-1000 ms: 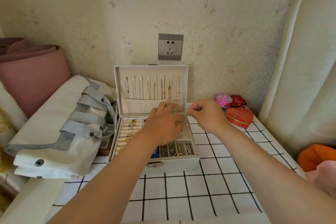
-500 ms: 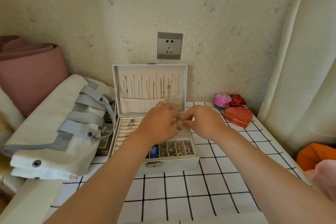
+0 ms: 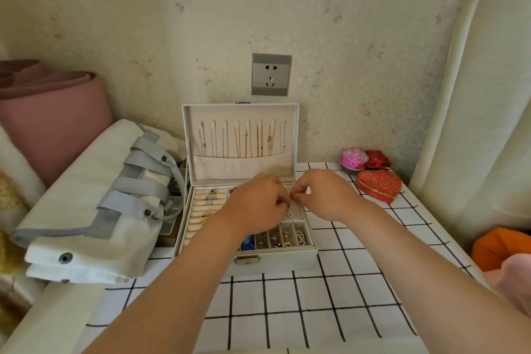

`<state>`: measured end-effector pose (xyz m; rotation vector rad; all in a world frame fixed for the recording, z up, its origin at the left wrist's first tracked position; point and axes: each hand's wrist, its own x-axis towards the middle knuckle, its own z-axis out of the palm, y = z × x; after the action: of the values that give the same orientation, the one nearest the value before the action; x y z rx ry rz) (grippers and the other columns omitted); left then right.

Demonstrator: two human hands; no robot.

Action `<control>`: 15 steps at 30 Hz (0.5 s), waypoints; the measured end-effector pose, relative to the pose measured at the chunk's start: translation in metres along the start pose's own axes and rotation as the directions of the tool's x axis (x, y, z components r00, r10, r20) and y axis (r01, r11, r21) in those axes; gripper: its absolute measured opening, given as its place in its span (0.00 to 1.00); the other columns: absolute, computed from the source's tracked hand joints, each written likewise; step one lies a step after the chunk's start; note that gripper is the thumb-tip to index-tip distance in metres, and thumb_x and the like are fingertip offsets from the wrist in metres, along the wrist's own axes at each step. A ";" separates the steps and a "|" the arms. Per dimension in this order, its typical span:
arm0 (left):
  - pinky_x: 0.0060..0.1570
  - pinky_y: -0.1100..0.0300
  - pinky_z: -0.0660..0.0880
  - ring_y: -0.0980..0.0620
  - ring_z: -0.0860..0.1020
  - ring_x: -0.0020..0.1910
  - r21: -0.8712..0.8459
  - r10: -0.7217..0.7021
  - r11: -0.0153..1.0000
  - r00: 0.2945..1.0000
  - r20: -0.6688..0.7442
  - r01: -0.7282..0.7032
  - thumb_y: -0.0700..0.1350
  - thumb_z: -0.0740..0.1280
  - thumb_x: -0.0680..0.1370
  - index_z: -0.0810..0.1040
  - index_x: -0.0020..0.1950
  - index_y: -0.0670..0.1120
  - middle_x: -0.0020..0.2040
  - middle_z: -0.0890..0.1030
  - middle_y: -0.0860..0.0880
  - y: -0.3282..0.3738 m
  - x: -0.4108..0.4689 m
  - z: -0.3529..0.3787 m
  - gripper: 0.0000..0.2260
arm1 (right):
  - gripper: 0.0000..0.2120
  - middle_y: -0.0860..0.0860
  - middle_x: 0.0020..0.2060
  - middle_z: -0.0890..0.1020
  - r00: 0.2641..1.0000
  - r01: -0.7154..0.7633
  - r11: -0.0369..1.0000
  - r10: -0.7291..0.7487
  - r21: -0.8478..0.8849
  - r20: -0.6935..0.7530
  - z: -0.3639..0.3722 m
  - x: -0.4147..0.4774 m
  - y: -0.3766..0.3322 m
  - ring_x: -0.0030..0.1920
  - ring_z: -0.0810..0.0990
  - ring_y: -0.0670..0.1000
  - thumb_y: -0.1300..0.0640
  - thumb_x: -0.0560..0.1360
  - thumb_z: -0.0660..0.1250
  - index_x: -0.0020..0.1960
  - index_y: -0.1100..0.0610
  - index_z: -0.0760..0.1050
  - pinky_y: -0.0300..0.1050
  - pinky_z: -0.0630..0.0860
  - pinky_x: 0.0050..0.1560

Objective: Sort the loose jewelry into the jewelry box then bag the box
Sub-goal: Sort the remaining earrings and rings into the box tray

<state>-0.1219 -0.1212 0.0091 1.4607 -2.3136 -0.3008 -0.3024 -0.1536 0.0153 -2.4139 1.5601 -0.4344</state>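
A white jewelry box (image 3: 275, 260) stands open on the checked table, its lid (image 3: 241, 112) upright with several necklaces (image 3: 247, 141) hanging inside. Rings (image 3: 211, 197) sit in the left rolls, and small pieces fill the front compartments (image 3: 290, 237). My left hand (image 3: 258, 205) and my right hand (image 3: 324, 195) meet over the earring panel (image 3: 293, 214), fingertips together. They pinch a tiny piece of jewelry between them, too small to make out. A white bag with grey straps (image 3: 94, 210) lies to the left of the box.
A red heart-shaped box (image 3: 379, 185), a pink round case (image 3: 353, 158) and a small red case (image 3: 377, 159) sit at the table's back right. A wall socket (image 3: 271, 74) is above the lid. An orange object (image 3: 500, 247) lies at the right edge.
My right hand has moved left to meet my left hand over the earring panel. Both hands have dropped slightly lower over the box, fingertips now together.
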 end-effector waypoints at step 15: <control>0.55 0.57 0.74 0.55 0.75 0.54 -0.040 0.056 0.998 0.998 -0.032 -0.058 0.46 0.65 0.79 0.80 0.60 0.51 0.54 0.79 0.53 0.055 0.022 0.012 0.11 | 0.08 0.42 0.50 0.84 0.984 -0.149 0.976 0.162 0.158 -0.073 -0.034 -0.044 0.063 0.54 0.80 0.43 0.58 0.78 0.69 0.54 0.49 0.84 0.41 0.75 0.59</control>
<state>-0.1807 -0.1170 0.0232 1.3679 -2.3067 -0.3060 -0.3854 -0.1406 0.0195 -2.1675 1.6719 -0.6092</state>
